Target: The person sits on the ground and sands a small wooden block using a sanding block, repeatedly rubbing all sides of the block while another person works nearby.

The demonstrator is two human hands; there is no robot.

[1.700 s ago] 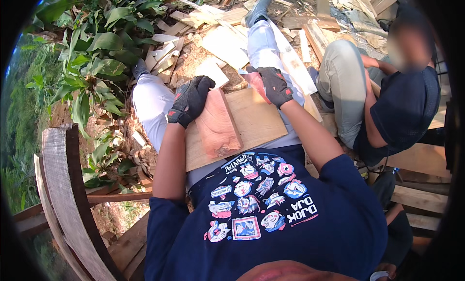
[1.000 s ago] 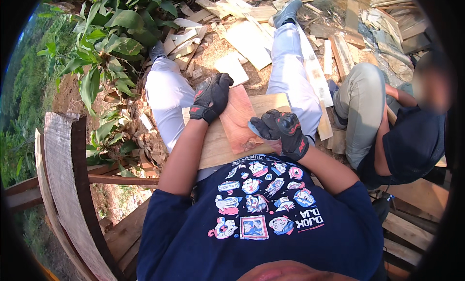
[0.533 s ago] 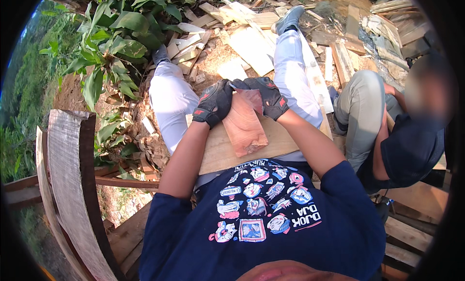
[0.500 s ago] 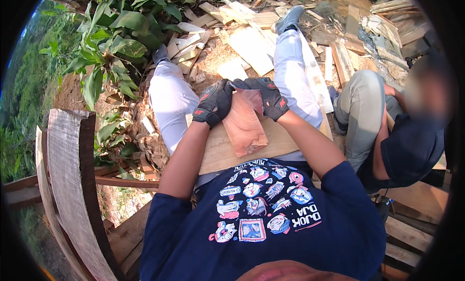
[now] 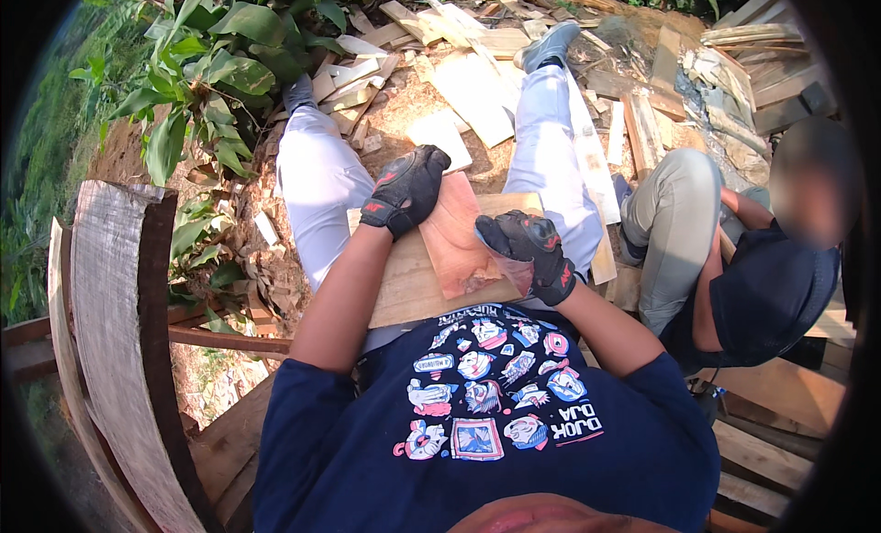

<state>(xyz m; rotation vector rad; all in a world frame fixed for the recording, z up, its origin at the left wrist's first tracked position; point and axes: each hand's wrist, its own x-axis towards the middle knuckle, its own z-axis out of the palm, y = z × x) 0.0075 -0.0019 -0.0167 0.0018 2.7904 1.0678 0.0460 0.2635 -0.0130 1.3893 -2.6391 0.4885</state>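
Observation:
A flat reddish-brown piece of wood (image 5: 456, 239) lies on a pale wooden board (image 5: 408, 290) across my lap. My left hand (image 5: 404, 190), in a black glove, presses down on the far left edge of the reddish piece. My right hand (image 5: 530, 249), also gloved, is closed at the near right edge of that piece; what it grips, if anything, is hidden by the fingers. My legs in light trousers stretch out ahead under the board.
A seated person (image 5: 752, 258) in a dark top and grey trousers is close on my right. Scattered wood offcuts (image 5: 477, 83) cover the ground ahead. Leafy plants (image 5: 211, 74) stand at the left, and a curved wooden plank (image 5: 119, 349) runs along my left side.
My right hand has slid back toward my body from the far end of the reddish piece to its near right edge. The left hand has stayed at the far edge.

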